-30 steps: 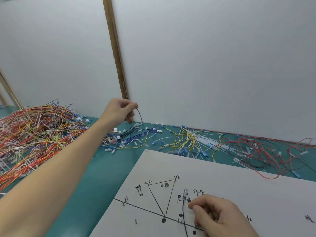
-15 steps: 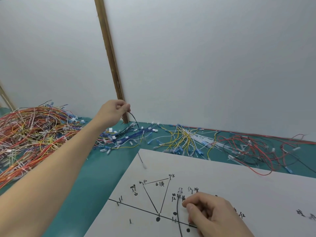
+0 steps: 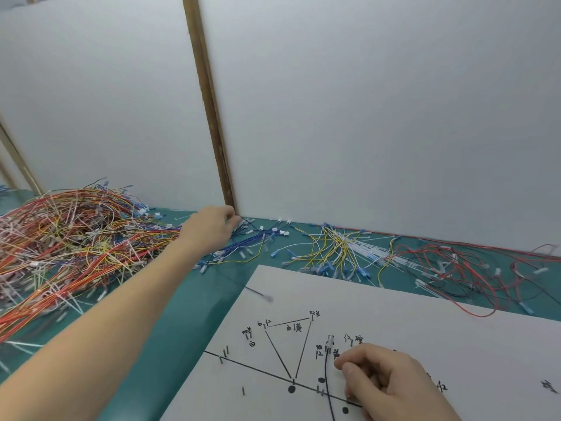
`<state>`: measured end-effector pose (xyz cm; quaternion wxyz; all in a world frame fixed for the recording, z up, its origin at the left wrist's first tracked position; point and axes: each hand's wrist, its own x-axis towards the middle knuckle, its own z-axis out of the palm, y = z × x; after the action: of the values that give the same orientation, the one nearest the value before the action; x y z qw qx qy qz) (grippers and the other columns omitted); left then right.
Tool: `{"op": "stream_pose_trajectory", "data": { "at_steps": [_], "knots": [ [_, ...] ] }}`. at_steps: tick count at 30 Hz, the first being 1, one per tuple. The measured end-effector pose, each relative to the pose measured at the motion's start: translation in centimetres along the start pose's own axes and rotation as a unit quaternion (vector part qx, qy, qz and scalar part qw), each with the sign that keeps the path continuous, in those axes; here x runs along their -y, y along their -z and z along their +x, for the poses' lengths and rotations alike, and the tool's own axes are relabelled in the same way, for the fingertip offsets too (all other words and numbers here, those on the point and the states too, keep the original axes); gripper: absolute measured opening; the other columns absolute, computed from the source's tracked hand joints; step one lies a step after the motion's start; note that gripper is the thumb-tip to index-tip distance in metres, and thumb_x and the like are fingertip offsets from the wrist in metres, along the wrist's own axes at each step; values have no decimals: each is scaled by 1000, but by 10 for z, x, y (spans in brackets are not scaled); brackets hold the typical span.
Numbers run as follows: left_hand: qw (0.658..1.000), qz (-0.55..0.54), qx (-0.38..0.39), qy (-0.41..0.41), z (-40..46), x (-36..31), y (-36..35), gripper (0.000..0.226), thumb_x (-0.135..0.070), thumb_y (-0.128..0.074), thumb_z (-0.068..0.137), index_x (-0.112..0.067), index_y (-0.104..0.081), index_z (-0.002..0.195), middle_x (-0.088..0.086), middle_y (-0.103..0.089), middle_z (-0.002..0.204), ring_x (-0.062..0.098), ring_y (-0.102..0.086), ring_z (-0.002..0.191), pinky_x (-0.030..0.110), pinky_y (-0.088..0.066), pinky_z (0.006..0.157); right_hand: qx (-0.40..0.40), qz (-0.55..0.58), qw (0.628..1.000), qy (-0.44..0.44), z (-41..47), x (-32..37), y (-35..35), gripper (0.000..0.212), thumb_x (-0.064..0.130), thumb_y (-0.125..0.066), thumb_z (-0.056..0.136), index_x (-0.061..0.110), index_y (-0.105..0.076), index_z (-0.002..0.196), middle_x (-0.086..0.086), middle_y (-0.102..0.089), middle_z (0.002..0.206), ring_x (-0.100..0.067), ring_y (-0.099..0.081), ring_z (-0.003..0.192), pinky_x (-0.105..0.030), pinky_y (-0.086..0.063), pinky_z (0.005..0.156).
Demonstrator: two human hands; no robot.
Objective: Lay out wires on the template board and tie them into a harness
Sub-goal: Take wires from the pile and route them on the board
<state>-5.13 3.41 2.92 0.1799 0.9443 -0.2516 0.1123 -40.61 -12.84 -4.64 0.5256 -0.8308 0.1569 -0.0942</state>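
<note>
The white template board [image 3: 425,323], with black lines and handwritten labels, lies on the green table. A black wire [image 3: 326,375] with a clear connector at its top end runs down along a drawn curve. My right hand [image 3: 391,381] rests on the board just right of that wire, fingers curled, with nothing visible in them. My left hand [image 3: 212,229] reaches to the blue wire bunch [image 3: 258,238] by the wall with its fingertips pinched together. A second thin black wire [image 3: 258,293] trails from that side, and its blurred connector end lies on the board's far left corner.
A big tangled heap of red, orange and yellow wires [image 3: 69,238] fills the left of the table. Yellow and white wires [image 3: 340,250] and red and black wires [image 3: 461,268] lie along the wall behind the board. A wooden strip [image 3: 209,117] divides the white wall panels.
My left hand has dropped from a raised position to the blue wire bunch by the wall. The thin black wire's end has come down onto the board corner. My right hand stays put.
</note>
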Motion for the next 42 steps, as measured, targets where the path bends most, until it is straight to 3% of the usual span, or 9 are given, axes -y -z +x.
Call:
{"op": "stream_pose_trajectory", "data": {
  "at_steps": [4,8,13,22,29,32,34,37,42],
  "knots": [
    [976,-155,153,28,1,17,14,32,-47,-59,101,-22,-72,86,-2,-74,91,19,-58,62,27,-46,58,1,0,1000,3,0,0,1,26,22,-69,92,47,-74,84,-1,-76,75,-5,-58,55,-15,-46,61],
    [828,-489,219,166,-5,23,24,29,-38,-53,106,-11,-60,103,10,-79,102,11,-55,45,24,-50,42,2,0,1000,1,1,0,0,25,23,-68,92,47,-74,85,-3,-75,76,-5,-56,54,-14,-45,60],
    [943,-315,33,100,-11,3,22,39,-40,-46,108,-12,-66,88,-2,-53,51,14,-37,37,21,-32,42,-3,9,1000,-2,0,2,0,27,22,-68,93,47,-74,84,-3,-75,76,-6,-56,54,-15,-46,60],
    [851,-498,152,-65,-37,-57,81,36,-48,-60,98,-20,-73,80,-4,-42,58,12,-27,46,17,-22,40,-119,125,984,46,-6,27,5,42,2,-66,94,43,-76,94,-1,-78,91,-19,-72,69,-37,-59,54],
    [771,-504,340,-190,-71,-119,111,34,-44,-55,102,-20,-71,86,-5,-41,56,9,-21,46,15,-20,39,-105,-8,983,148,18,72,26,55,66,-58,89,55,-46,141,36,-52,141,12,-48,131,-25,-41,105],
    [743,-519,375,-196,-78,-138,102,33,-44,-53,104,-21,-70,87,-6,-42,57,7,-22,45,14,-22,38,-58,88,981,164,32,93,21,20,39,-55,104,38,-67,120,14,-75,96,4,-68,90,-20,-53,85],
    [744,-533,368,-165,-76,-137,98,31,-45,-56,101,-22,-70,86,-7,-41,56,7,-22,45,15,-20,38,-61,172,976,115,32,91,24,27,33,-51,106,26,-76,100,5,-52,59,-10,-45,50,-29,-50,51],
    [742,-535,388,-112,-74,-122,91,29,-48,-59,96,-24,-73,87,-8,-38,55,4,-21,42,15,-16,37,-38,217,975,18,28,82,39,32,36,-51,106,24,-79,97,6,-29,58,-10,-20,49,-17,-19,42],
    [667,-565,479,-79,-72,-113,80,30,-36,-49,104,-18,-73,107,3,-63,73,4,-37,40,14,-31,36,-30,245,969,0,28,76,52,30,31,-53,105,22,-81,98,1,-21,66,-14,-14,54,-17,-15,42]
  ]
}}
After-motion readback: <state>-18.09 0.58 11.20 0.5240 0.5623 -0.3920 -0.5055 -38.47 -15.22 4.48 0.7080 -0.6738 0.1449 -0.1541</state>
